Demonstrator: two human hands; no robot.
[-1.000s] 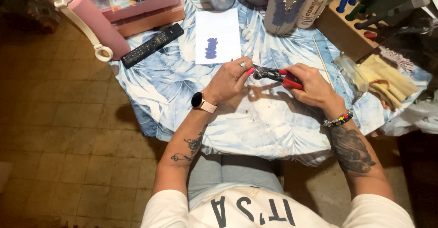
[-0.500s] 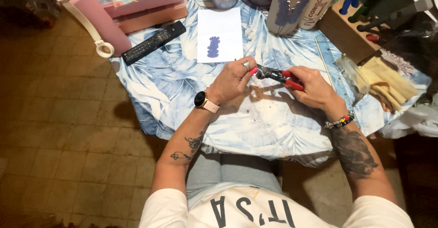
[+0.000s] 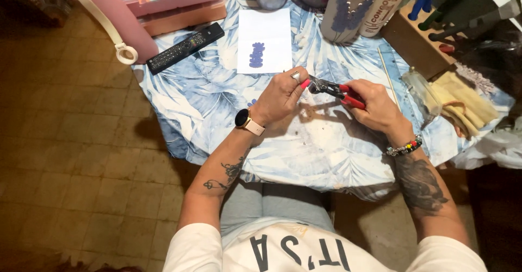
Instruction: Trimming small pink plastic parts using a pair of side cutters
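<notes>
Right hand clenched on red-handled pliers above the table, long axis pointing left toward left hand, fingers pinched at the nose on something too small to tell.

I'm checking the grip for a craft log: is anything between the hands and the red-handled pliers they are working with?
Nothing visible. The right hand is wrapped directly around the red-handled pliers, and the left hand meets the nose of the pliers with its fingertips. Whatever small piece sits there is too small to tell.
</notes>
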